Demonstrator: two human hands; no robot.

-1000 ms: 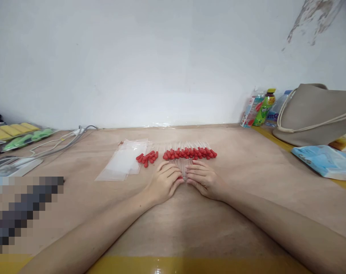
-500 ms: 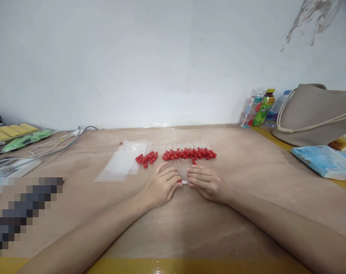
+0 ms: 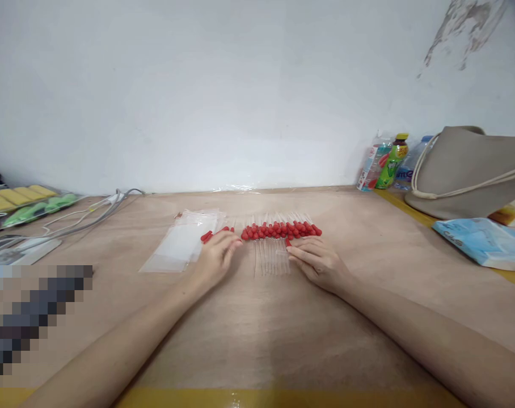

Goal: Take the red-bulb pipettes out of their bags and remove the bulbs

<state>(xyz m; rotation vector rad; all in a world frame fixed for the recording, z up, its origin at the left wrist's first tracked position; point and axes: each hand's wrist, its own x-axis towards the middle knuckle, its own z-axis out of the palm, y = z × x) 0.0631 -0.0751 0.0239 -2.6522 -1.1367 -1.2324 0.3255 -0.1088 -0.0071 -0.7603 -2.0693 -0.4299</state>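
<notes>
Both hands working around loose clear tubes, mid-frame

Clear tubes (image 3: 269, 260) are lying side by side on the table (image 3: 257, 340), centre of frame, just below a row of red bulbs (image 3: 278, 229). Left hand (image 3: 217, 255) is hovering over or resting by a small red pile (image 3: 206, 236), left of centre, fingers bunching close with red showing at the tips; can't tell if they're gripping. Right hand (image 3: 319, 260) is sitting at the tubes' right edge, fingers bending towards a red bulb and a crosswise clear piece; grip unclear too

Tubes are looking light, stiff, slippery, probably fragile and rollable; bulbs probably soft and grippy, so best hold is likely the bulb or mid-tube, gently. Left hand is covering part of the pile, tube edges are blurring into the table, forearms are running out of frame
</notes>
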